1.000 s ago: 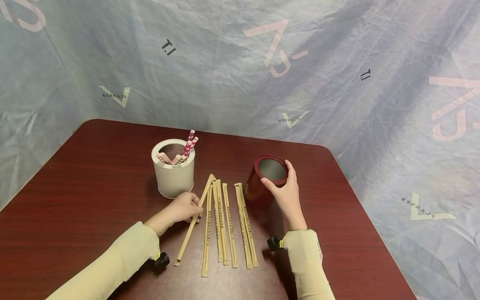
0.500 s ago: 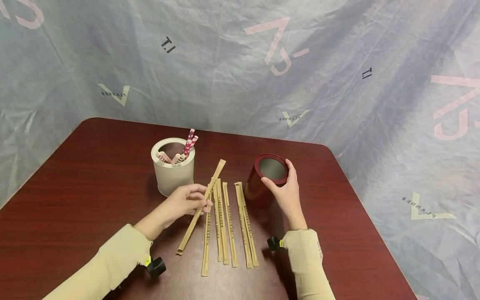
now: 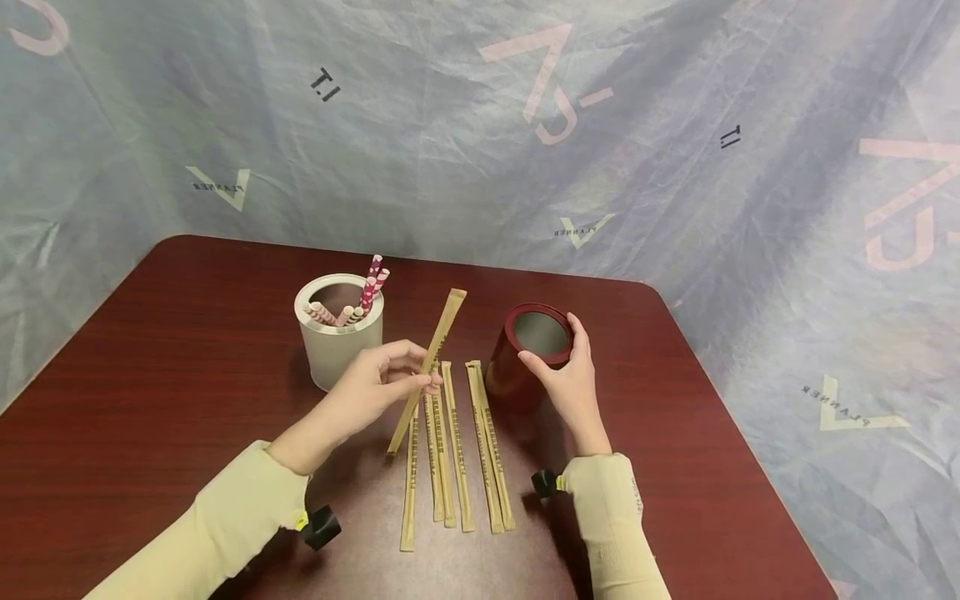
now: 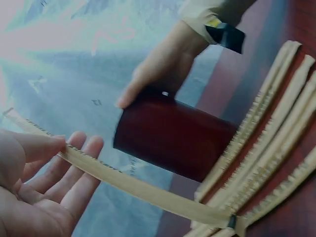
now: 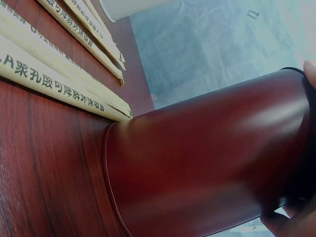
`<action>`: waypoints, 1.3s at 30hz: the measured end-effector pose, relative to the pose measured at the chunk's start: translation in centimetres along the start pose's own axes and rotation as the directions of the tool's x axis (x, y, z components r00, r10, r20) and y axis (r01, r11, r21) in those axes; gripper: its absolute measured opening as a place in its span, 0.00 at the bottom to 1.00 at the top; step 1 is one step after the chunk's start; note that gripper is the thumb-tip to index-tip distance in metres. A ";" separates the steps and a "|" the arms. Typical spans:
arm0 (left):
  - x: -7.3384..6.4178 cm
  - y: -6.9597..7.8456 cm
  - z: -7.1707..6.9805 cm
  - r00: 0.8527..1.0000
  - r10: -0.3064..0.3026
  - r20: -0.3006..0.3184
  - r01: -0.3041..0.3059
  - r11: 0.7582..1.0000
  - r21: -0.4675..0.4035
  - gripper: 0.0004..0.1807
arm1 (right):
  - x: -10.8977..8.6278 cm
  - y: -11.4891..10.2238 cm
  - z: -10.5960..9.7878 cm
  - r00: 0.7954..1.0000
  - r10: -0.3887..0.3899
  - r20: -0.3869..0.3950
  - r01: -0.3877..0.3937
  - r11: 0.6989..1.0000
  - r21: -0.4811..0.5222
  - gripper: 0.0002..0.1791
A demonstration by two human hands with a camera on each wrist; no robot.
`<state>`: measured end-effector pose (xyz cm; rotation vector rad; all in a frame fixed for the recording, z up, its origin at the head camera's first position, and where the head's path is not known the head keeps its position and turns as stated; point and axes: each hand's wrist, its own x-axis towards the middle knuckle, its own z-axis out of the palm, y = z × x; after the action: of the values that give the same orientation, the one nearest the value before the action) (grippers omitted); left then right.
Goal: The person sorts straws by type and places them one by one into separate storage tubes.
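Note:
My left hand pinches a paper-wrapped straw between thumb and fingers. The straw slants up and to the right, raised over the other wrapped straws on the table. In the left wrist view the thumb lies across the held straw. My right hand grips the top of a dark red canister, thumb at the near rim and fingers at the far side. The canister is open at the top, and its base meets the table in the right wrist view.
A white canister with several pink and striped straws stands at the back left. Wrapped straws lie side by side between the two canisters on the dark red wooden table. A grey printed cloth hangs behind the table.
My left hand has lifted the wrapped straw off the table and carried it up and to the right. The right hand keeps its grip on the red canister.

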<state>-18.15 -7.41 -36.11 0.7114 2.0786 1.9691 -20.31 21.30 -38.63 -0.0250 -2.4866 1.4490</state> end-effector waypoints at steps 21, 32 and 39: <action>2.6 4.3 3.6 0.840 0.445 -0.310 -0.421 0.895 0.145 0.07 | 0.1 -0.2 0.1 1.000 -0.010 -0.016 0.010 1.000 0.006 0.52; 4.9 4.7 5.3 0.712 0.593 -0.376 -0.597 0.793 0.121 0.09 | 0.1 -0.1 0.2 1.000 -0.009 -0.027 0.009 1.000 0.006 0.52; 6.1 4.4 6.3 0.712 0.596 -0.372 -0.622 0.781 0.060 0.11 | 0.1 -0.2 0.1 0.999 -0.014 -0.033 0.014 1.000 0.016 0.53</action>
<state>-19.62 1.03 -31.34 1.2249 2.1329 2.7054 -20.42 21.08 -38.48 -0.0281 -2.4432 1.4518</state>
